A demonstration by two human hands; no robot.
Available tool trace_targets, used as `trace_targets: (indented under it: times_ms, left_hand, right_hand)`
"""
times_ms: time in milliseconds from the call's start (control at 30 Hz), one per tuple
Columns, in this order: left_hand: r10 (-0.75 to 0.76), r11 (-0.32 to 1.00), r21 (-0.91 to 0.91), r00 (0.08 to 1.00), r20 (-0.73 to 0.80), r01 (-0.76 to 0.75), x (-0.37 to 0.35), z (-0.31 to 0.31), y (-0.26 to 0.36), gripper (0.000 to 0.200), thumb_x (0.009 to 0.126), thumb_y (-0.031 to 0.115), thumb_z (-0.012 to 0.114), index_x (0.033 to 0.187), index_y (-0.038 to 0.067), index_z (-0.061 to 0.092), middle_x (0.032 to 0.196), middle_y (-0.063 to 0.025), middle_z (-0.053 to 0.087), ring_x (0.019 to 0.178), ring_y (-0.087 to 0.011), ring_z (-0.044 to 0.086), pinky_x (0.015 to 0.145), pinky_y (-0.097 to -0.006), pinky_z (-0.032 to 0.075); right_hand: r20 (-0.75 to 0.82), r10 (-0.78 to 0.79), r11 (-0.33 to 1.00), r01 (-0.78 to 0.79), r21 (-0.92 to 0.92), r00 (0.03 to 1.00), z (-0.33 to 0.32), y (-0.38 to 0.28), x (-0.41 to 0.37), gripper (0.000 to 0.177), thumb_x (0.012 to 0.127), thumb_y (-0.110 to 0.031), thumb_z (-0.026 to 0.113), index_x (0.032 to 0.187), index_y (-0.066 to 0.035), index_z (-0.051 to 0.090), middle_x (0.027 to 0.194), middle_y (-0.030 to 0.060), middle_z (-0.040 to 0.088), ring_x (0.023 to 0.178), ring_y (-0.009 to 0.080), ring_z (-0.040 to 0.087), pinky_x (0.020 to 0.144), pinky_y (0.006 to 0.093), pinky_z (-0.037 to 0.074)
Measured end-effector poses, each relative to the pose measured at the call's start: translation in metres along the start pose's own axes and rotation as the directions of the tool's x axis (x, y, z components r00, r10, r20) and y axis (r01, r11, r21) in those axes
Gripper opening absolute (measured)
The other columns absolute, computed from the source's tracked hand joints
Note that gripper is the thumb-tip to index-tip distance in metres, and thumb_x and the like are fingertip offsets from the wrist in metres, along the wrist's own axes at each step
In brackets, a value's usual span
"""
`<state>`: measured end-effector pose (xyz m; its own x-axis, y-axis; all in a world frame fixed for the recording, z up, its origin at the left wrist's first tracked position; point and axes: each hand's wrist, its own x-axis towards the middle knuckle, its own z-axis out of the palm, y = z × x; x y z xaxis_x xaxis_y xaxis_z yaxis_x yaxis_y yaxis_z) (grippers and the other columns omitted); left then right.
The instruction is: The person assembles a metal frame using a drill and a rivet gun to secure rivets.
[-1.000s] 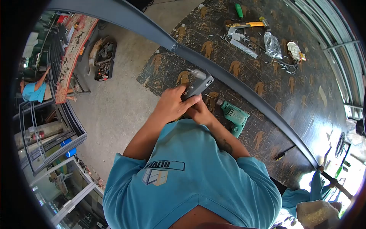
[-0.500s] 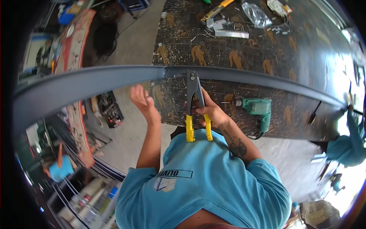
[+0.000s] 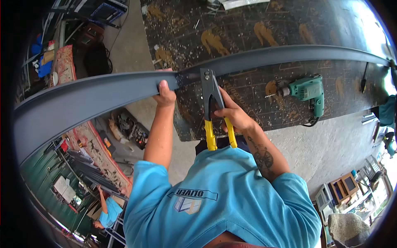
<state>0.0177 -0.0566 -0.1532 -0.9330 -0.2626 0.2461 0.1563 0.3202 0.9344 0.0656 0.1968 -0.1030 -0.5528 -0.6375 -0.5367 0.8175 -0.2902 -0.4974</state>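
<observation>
My left hand (image 3: 166,96) is closed around the end of a long grey metal profile (image 3: 95,91), thumb on the near face and fingers behind. My right hand (image 3: 237,118) grips a hand riveter (image 3: 211,93) with yellow handles (image 3: 211,136), which stand apart near my shirt. The riveter's head lies at the junction where the left profile meets a second grey length (image 3: 285,53) running right across the table. Whether a rivet sits in its nose is hidden.
A green corded drill (image 3: 308,90) lies on the dark, chip-strewn worktable (image 3: 248,82), bit pointing left. Silvery offcuts (image 3: 244,3) show at the far edge. An open toolbox (image 3: 132,128) stands on the floor at left. Another person (image 3: 109,211) is at lower left.
My left hand, open in the air before, has moved up and taken hold of the left profile. The view has shifted, and the right-hand profile appears higher. My right hand still holds the riveter.
</observation>
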Motion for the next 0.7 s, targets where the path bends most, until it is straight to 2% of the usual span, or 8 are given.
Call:
trace_targets:
  times_ms: [67, 100, 167, 267, 500, 600, 667, 700]
  left_hand:
    - [0.090, 0.996, 0.002, 0.993, -0.076, -0.090, -0.002, 0.000, -0.010, 0.047, 0.081, 0.034, 0.049, 0.103, -0.007, 0.045, 0.087, -0.0222, 0.062, 0.077, -0.0299, 0.063, 0.072, -0.0384, 0.053]
    - [0.091, 0.996, 0.014, 0.993, -0.079, -0.090, -0.001, 0.002, -0.009, 0.047, 0.081, 0.034, 0.049, 0.103, -0.007, 0.045, 0.087, -0.0222, 0.062, 0.077, -0.0299, 0.063, 0.072, -0.0384, 0.053]
    - [0.317, 0.948, 0.071, 0.942, -0.106, -0.311, -0.004, 0.005, -0.006, 0.043, 0.082, 0.033, 0.048, 0.098, -0.007, 0.045, 0.083, -0.0229, 0.060, 0.072, -0.0309, 0.063, 0.068, -0.0390, 0.054]
    - [0.439, 0.898, 0.102, 0.890, -0.126, -0.429, -0.004, 0.010, -0.003, 0.041, 0.083, 0.032, 0.047, 0.096, -0.007, 0.045, 0.081, -0.0235, 0.060, 0.069, -0.0312, 0.063, 0.066, -0.0391, 0.055]
    - [0.279, 0.955, 0.118, 0.959, -0.055, -0.272, -0.002, 0.003, -0.002, 0.041, 0.084, 0.031, 0.049, 0.096, -0.008, 0.046, 0.084, -0.0211, 0.059, 0.073, -0.0296, 0.063, 0.068, -0.0363, 0.053]
    - [0.271, 0.961, 0.085, 0.959, -0.080, -0.264, 0.002, 0.005, -0.006, 0.043, 0.085, 0.032, 0.048, 0.096, -0.009, 0.048, 0.081, -0.0206, 0.059, 0.072, -0.0297, 0.062, 0.066, -0.0360, 0.052]
    - [0.293, 0.955, 0.077, 0.951, -0.094, -0.286, -0.001, 0.005, -0.010, 0.042, 0.086, 0.033, 0.048, 0.095, -0.009, 0.048, 0.081, -0.0213, 0.059, 0.072, -0.0298, 0.062, 0.065, -0.0360, 0.053]
    - [0.319, 0.947, 0.072, 0.941, -0.114, -0.313, -0.002, 0.006, -0.011, 0.042, 0.086, 0.033, 0.048, 0.095, -0.008, 0.048, 0.081, -0.0219, 0.059, 0.072, -0.0299, 0.063, 0.065, -0.0360, 0.053]
  right_hand:
    - [0.037, 0.021, 0.999, -0.020, -0.036, 0.999, -0.001, 0.001, 0.005, 0.091, 0.076, 0.001, 0.049, 0.152, -0.019, 0.003, 0.117, 0.0150, 0.056, 0.095, 0.0209, 0.065, 0.036, 0.0186, 0.045]
    - [0.048, 0.025, 0.999, -0.023, -0.033, 0.999, -0.004, 0.004, 0.010, 0.091, 0.076, 0.001, 0.049, 0.152, -0.019, 0.003, 0.117, 0.0150, 0.056, 0.095, 0.0209, 0.065, 0.036, 0.0186, 0.045]
    - [0.070, 0.002, 0.999, 0.001, -0.044, 0.998, -0.007, 0.018, 0.014, 0.091, 0.076, 0.002, 0.049, 0.152, -0.018, 0.003, 0.117, 0.0143, 0.055, 0.092, 0.0195, 0.065, 0.036, 0.0187, 0.046]
    - [0.115, 0.001, 1.000, -0.004, 0.018, 0.993, -0.010, 0.027, 0.017, 0.091, 0.076, 0.003, 0.049, 0.152, -0.018, 0.003, 0.117, 0.0143, 0.055, 0.090, 0.0193, 0.065, 0.037, 0.0192, 0.046]
    - [0.115, -0.033, 0.999, 0.037, -0.031, 0.993, -0.008, 0.032, 0.021, 0.090, 0.077, 0.003, 0.050, 0.152, -0.017, 0.003, 0.116, 0.0141, 0.055, 0.088, 0.0180, 0.064, 0.041, 0.0212, 0.048]
    - [0.080, -0.010, 0.980, 0.025, -0.196, 0.997, -0.002, 0.019, 0.014, 0.087, 0.080, 0.002, 0.050, 0.152, -0.017, 0.004, 0.114, 0.0142, 0.054, 0.087, 0.0154, 0.063, 0.043, 0.0224, 0.047]
    - [0.073, 0.023, 0.955, 0.000, -0.295, 0.997, 0.005, 0.013, 0.009, 0.083, 0.083, -0.001, 0.050, 0.151, -0.016, 0.005, 0.106, 0.0198, 0.056, 0.082, 0.0239, 0.061, 0.058, 0.0328, 0.051]
    - [0.070, 0.021, 0.955, 0.001, -0.295, 0.997, 0.006, 0.024, 0.012, 0.083, 0.083, -0.001, 0.050, 0.151, -0.016, 0.005, 0.106, 0.0198, 0.056, 0.082, 0.0239, 0.061, 0.058, 0.0328, 0.051]
